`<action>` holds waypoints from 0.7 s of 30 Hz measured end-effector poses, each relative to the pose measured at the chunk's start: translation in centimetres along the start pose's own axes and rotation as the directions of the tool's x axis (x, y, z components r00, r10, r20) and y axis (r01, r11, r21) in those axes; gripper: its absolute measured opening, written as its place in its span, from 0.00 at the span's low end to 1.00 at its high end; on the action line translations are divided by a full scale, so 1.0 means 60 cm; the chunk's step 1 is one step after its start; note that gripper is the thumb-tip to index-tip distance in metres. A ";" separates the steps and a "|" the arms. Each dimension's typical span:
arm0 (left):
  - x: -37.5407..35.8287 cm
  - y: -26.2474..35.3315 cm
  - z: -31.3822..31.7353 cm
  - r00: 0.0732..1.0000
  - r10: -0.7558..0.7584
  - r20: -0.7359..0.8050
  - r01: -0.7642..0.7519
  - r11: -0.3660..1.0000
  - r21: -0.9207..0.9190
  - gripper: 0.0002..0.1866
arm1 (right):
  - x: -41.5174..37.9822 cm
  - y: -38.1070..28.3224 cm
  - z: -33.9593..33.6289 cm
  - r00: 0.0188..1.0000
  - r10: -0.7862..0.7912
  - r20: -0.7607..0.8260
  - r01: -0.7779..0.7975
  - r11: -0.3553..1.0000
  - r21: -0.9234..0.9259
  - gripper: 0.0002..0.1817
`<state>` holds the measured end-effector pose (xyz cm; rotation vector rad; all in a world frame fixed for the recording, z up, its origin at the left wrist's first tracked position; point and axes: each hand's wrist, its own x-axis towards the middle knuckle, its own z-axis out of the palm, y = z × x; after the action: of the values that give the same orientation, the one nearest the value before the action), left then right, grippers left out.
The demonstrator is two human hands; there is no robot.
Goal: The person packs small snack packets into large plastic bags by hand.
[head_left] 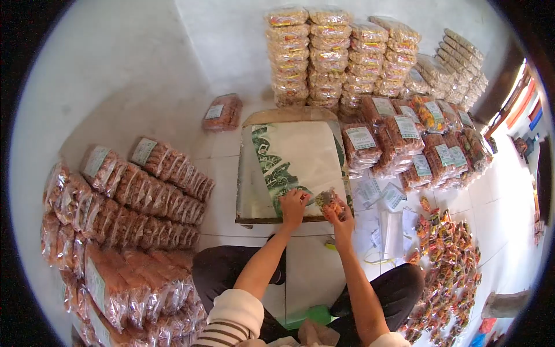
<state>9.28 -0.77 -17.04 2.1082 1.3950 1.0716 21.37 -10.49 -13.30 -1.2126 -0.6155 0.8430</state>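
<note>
A low board or small table (248, 196) stands in front of me, with a white sheet with green print (309, 150) lying over it. My right hand (341, 220) is closed round a small clear packet with orange and green contents (328, 199), above the near right part of the board. Just left of it, my left hand (293, 203) rests at the sheet's near edge with its fingers bent together; whether anything is between them is too small to tell.
Bagged brown goods (115, 196) fill the left side. Tall stacks of pale packs (329, 52) stand behind, labelled packs (361, 139) at right. Many small packets (445, 260) lie at lower right, near loose labels (393, 195). One brown pack (222, 113) sits behind left.
</note>
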 end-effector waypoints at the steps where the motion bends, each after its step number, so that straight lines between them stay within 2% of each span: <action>1: 0.001 0.017 -0.012 1.000 0.003 -0.005 -0.003 1.000 0.003 0.13 | -0.004 0.010 0.002 1.000 -0.017 -0.009 0.016 0.999 -0.049 0.24; 3: 0.002 0.046 -0.032 1.000 0.017 -0.019 -0.018 0.998 -0.067 0.11 | -0.013 0.014 0.001 0.999 -0.040 -0.012 0.039 0.995 -0.091 0.23; 5: 0.004 0.069 -0.046 0.998 0.050 -0.033 -0.051 0.998 -0.039 0.08 | -0.021 0.002 -0.004 0.996 -0.071 -0.061 0.047 0.941 -0.335 0.24; 6: 0.005 0.078 -0.052 0.996 0.078 -0.039 -0.078 0.997 -0.017 0.06 | -0.027 -0.016 0.000 0.995 -0.076 -0.059 0.052 0.943 -0.329 0.24; 8: 0.003 0.092 -0.062 0.991 0.127 -0.030 -0.127 0.992 0.006 0.06 | -0.035 -0.055 0.008 0.998 -0.061 -0.035 0.039 0.892 -0.450 0.24; 9: 0.002 0.097 -0.065 0.985 0.169 -0.016 -0.168 0.985 0.024 0.06 | -0.027 -0.045 0.009 0.997 -0.065 -0.036 0.043 0.894 -0.447 0.24; 11: 0.002 0.106 -0.068 0.983 0.179 -0.026 -0.180 0.984 -0.008 0.06 | -0.002 -0.011 0.008 0.985 0.166 0.035 -0.163 0.984 -0.070 0.20; 12: 0.001 0.109 -0.069 0.982 0.184 -0.035 -0.185 0.982 -0.041 0.06 | 0.001 -0.013 0.008 0.986 0.164 0.037 -0.161 0.985 -0.066 0.20; 13: 0.000 0.112 -0.070 0.982 0.188 -0.036 -0.189 0.981 -0.036 0.06 | 0.004 -0.016 0.010 0.969 0.236 0.077 -0.247 0.950 0.194 0.17; 14: -0.002 0.113 -0.072 0.984 0.178 0.010 -0.175 0.978 -0.115 0.07 | 0.007 -0.017 0.013 0.946 0.294 0.137 -0.324 0.840 0.435 0.14; 15: -0.001 0.118 -0.079 0.984 0.169 0.058 -0.156 0.969 -0.191 0.07 | 0.012 -0.017 0.016 0.946 0.292 0.144 -0.325 0.837 0.439 0.14; 16: -0.001 0.124 -0.085 0.984 0.171 0.055 -0.159 0.970 -0.184 0.07 | 0.017 -0.017 0.019 0.951 0.254 0.177 -0.309 0.780 0.545 0.13; 17: -0.002 0.130 -0.090 0.988 0.120 0.093 -0.094 0.964 -0.249 0.08 | 0.019 -0.016 0.024 0.956 0.213 0.203 -0.294 0.709 0.641 0.12; 18: -0.004 0.131 -0.090 0.989 0.070 0.134 -0.025 0.950 -0.312 0.08 | 0.024 -0.006 0.027 0.955 0.211 0.207 -0.295 0.706 0.643 0.12; 21: -0.005 0.128 -0.087 0.995 0.088 0.056 -0.062 0.934 -0.352 0.09 | 0.028 0.008 0.036 0.968 0.207 0.145 -0.253 0.784 0.567 0.16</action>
<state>9.79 -4.74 -8.68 1.9286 1.0092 1.1652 20.48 -7.85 -13.25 -0.6939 -0.2277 1.1857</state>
